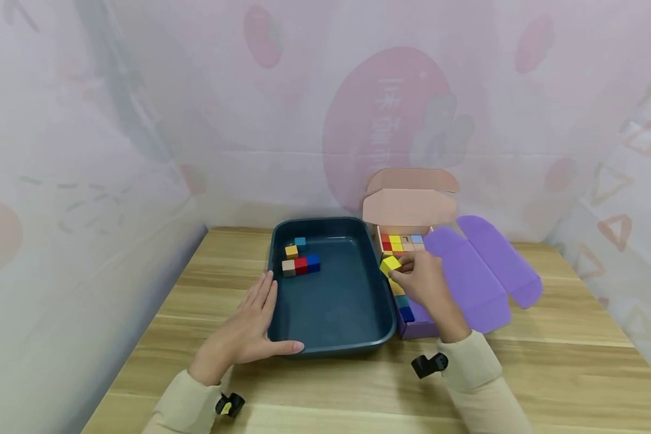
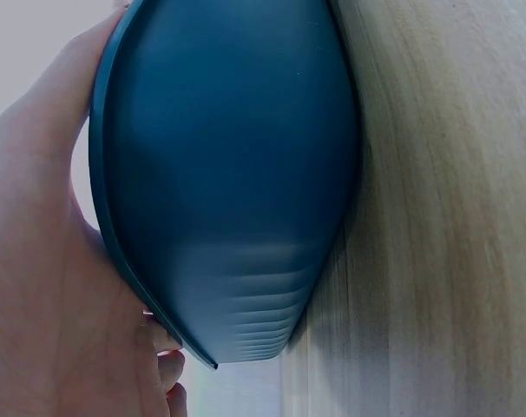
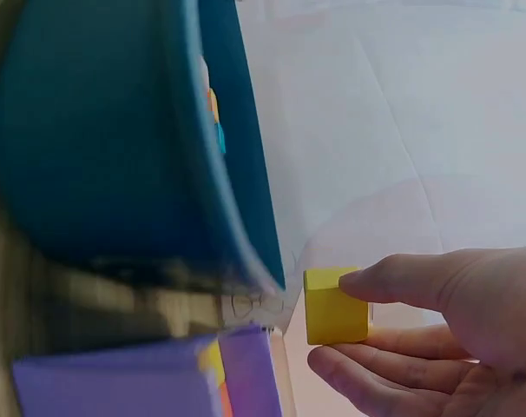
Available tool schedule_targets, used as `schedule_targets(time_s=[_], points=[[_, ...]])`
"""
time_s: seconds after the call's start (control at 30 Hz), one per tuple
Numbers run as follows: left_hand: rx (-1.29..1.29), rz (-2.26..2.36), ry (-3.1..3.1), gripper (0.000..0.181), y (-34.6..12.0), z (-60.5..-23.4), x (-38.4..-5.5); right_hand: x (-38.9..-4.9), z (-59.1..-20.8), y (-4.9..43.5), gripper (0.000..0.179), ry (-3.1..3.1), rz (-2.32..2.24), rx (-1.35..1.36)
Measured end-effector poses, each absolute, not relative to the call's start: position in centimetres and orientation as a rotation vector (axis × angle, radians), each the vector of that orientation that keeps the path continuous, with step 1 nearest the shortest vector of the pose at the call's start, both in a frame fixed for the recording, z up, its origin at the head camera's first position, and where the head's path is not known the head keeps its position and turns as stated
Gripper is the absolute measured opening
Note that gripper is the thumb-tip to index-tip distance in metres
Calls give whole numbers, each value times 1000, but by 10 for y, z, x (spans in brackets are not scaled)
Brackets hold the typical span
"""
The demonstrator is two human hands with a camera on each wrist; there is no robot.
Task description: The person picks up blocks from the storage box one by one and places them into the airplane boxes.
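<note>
Your left hand rests at the near left corner of the tray, fingers straight along the left rim, thumb spread to the near one. Your right hand pinches a yellow cube between thumb and fingers, raised above the box. Farther off, five cubes lie in the tray's far left part; the box's lid stands open behind.

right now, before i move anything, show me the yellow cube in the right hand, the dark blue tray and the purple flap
yellow cube [image 3: 334, 314]: right wrist view, on its broad visible face
dark blue tray [image 1: 339, 292]: head view, on its bare floor
purple flap [image 1: 471, 280]: head view, on its broad panel
</note>
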State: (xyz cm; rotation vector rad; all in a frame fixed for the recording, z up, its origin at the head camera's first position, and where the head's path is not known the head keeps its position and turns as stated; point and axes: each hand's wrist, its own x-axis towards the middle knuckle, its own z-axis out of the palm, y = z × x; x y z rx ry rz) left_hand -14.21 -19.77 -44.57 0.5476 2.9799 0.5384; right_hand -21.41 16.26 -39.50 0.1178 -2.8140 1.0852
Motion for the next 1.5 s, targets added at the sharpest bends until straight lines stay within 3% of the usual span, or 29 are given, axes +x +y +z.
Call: schedule_targets(time_s=[0.47, 1.5], points=[[524, 525, 2978, 139, -199, -446, -142, -200, -410, 194, 33, -2884, 919, -18], [523, 533, 2976, 139, -200, -446, -141, -208, -444, 185, 18, -2994, 716, -36]])
